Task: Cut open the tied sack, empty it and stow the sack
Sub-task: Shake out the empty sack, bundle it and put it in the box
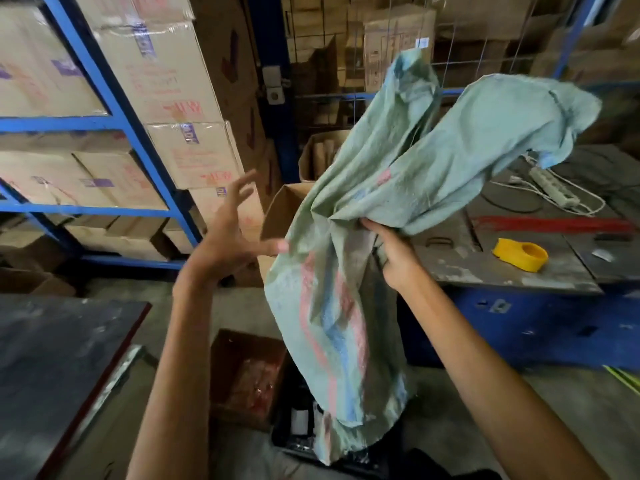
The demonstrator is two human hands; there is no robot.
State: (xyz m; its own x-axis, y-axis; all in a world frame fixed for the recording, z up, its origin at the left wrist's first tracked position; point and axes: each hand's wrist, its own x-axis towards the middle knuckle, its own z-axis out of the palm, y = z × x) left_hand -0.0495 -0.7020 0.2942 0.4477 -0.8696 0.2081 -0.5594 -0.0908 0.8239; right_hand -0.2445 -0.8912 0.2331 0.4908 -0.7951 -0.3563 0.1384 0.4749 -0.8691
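A pale green woven sack (349, 271) with pink and blue stripes hangs limp in the air. My right hand (394, 254) grips it at a bunched fold near its middle. The sack's upper part flaps up and to the right, and its lower end dangles over a black crate (298, 434) on the floor. My left hand (228, 244) is raised to the left of the sack, fingers spread, with the thumb close to the cloth and nothing in it.
A brown box (242, 375) with reddish contents sits left of the crate. An open cardboard box (280, 209) stands behind the sack. A worn bench (485, 265) at right carries a yellow tape dispenser (521, 254) and a power strip (554, 187). Blue racks (104, 84) of cartons fill the left.
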